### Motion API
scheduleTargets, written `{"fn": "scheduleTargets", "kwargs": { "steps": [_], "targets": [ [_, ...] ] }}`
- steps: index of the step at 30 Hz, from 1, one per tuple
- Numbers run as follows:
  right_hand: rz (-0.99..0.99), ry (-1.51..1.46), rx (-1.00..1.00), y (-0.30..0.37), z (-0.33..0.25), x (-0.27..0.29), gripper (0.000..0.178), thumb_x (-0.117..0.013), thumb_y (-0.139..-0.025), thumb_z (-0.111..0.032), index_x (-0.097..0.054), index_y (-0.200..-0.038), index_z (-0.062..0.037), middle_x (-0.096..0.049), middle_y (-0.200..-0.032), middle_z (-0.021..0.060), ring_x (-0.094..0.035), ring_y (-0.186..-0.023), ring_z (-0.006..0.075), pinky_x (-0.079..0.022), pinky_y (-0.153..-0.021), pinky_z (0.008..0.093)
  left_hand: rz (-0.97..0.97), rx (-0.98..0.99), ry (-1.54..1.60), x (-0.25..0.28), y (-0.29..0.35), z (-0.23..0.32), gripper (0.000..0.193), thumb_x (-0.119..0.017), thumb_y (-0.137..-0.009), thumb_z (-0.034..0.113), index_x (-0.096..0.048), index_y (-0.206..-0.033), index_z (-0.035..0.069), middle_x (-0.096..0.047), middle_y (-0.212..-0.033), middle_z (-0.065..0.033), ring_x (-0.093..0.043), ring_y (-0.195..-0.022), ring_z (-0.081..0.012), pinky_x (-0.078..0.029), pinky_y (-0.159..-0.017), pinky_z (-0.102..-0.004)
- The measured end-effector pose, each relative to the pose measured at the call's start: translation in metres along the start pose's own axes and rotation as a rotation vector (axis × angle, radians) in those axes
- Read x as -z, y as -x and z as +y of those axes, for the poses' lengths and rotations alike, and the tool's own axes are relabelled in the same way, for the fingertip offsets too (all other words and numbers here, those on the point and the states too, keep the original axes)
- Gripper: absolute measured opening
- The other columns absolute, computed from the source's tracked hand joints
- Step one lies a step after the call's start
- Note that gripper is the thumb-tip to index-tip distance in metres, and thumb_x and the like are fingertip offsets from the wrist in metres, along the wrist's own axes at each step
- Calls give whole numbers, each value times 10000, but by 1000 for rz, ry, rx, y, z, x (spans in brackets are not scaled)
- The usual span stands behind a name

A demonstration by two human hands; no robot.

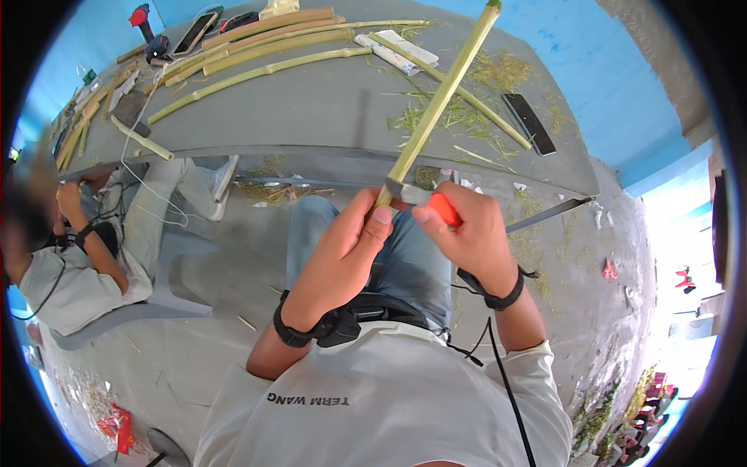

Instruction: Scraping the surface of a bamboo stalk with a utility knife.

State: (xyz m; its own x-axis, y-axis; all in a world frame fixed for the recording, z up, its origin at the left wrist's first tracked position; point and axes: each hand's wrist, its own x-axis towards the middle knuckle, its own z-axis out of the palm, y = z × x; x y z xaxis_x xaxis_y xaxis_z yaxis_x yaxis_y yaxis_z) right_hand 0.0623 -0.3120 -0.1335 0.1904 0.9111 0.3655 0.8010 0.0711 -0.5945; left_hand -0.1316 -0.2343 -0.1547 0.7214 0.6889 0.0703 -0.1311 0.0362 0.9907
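A long green bamboo stick (442, 97) slants up and away from me, its far end above the table. My left hand (342, 253) is closed round its near end, thumb along the stick. In my right hand (476, 229) is a knife (443, 208) with an orange handle, the fingers wrapped round it. Its short metal blade lies against the stick just beyond my left fingers. The exact contact of the blade's edge is too small to make out. Both hands are above my lap, at the near edge of the table.
The grey table (272, 124) carries several bamboo lengths (264, 75), another stick (482, 113), a white paper packet (397, 50), green shavings and a black phone (529, 123). A red and black drill (144, 27) stands far left. Another person (93, 265) sits at my left.
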Motion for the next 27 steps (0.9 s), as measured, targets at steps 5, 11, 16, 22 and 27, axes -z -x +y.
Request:
{"fn": "scheduleTargets", "kwargs": {
  "steps": [5, 11, 16, 22, 27],
  "targets": [
    [29, 220, 111, 1, -8, -3, 422, -798, -820, -424, -590, -720, -71, -560, -599, 97, -561, -513, 300, -429, -471, 367, 102, -19, -138, -3, 5, 7, 359, -597, -1030, 339, -557, -1151, 4, -481, -741, 0, -422, -657, -102, -371, -595, -269],
    [129, 264, 128, 0, -14, -14, 440, -815, -801, -434, -573, -680, -86, -535, -550, 71, -557, -468, 278, -422, -436, 351, 293, -162, -545, -7, 5, 4, 388, -626, -1007, 361, -534, -1073, -10, -510, -668, -129, -489, -561, -245, -401, -537, -351],
    [143, 256, 92, -1, -18, -16, 457, -818, -797, -443, -559, -657, -94, -523, -529, 68, -548, -451, 269, -413, -423, 349, 307, -185, -490, -6, 7, 6, 324, -503, -1071, 312, -509, -1093, -11, -532, -683, -108, -543, -556, -242, -424, -539, -361],
    [139, 259, 154, -6, -18, -18, 470, -821, -793, -453, -553, -650, -94, -508, -523, 68, -543, -450, 264, -411, -424, 349, 129, -89, -41, 4, 8, -4, 276, -498, -1072, 262, -494, -1176, 7, -520, -750, -5, -488, -608, -143, -425, -586, -296],
    [165, 259, 182, -8, -20, -22, 503, -825, -785, -477, -534, -635, -95, -502, -518, 65, -537, -446, 253, -407, -421, 346, 140, -72, -274, 7, 12, 9, 417, -695, -961, 346, -541, -1124, -5, -517, -714, -30, -472, -624, -150, -427, -608, -290]
  ]
}}
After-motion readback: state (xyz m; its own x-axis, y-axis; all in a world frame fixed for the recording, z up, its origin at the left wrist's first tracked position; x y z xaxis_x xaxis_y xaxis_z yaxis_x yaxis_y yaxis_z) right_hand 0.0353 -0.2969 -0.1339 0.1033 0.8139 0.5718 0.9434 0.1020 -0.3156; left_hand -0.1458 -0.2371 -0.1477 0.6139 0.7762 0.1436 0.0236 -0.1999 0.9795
